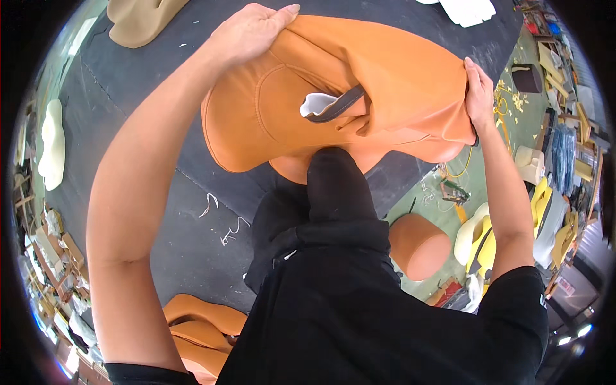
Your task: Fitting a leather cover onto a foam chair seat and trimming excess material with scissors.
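An orange leather upholstery cover [404,70], stitched and curved, is stretched out in front of me over a dark work surface. My left hand [253,32] is closed on its upper left edge, thumb along the top. At its right end my right hand [480,96] grips the edge, with some fingers hidden behind the leather. Near the middle gapes a slit edged with a dark strip [335,106], and something white [317,102] shows inside. My black-clad knee [340,179] touches the cover's near side. Folds run from the slit toward the upper left.
The dark work surface [186,250] carries loose thread scraps. A tan padded piece [138,22] lies far left, and more orange covers [202,330] lie near left. A brown round stool [420,247] stands on the green floor at right, beside yellow and white foam pieces [481,237].
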{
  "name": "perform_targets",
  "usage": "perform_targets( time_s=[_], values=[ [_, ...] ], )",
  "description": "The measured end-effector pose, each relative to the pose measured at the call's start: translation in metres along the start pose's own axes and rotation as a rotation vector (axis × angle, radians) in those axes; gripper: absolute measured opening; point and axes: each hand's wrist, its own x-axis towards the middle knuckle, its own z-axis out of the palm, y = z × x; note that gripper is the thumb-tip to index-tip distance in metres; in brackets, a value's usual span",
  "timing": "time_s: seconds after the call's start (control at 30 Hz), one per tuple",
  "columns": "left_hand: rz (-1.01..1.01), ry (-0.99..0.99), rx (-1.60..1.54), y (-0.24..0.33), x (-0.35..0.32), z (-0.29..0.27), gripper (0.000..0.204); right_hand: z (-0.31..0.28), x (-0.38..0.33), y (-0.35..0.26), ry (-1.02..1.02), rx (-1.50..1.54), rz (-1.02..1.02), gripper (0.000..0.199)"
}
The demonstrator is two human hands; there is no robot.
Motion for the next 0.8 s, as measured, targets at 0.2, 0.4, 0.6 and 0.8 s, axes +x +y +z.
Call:
perform_targets(
  time_s=[0.2,0.4,0.6,0.8],
  values=[
    [0.162,-0.036,-0.071,0.003,0.000,-0.001,0.059,-0.011,-0.011,0.006,0.075,0.026,-0.026,0.045],
    [0.075,0.032,0.148,-0.024,0.007,-0.015,0.054,0.013,0.009,-0.022,0.096,-0.047,-0.046,0.048],
    [0.052,0.009,0.276,0.015,0.007,-0.020,0.063,-0.011,0.008,0.003,0.029,0.051,0.008,0.046],
    [-0.087,0.010,0.022,-0.004,-0.011,-0.022,0.061,0.014,0.009,-0.018,-0.019,-0.002,-0.101,0.035]
  ],
)
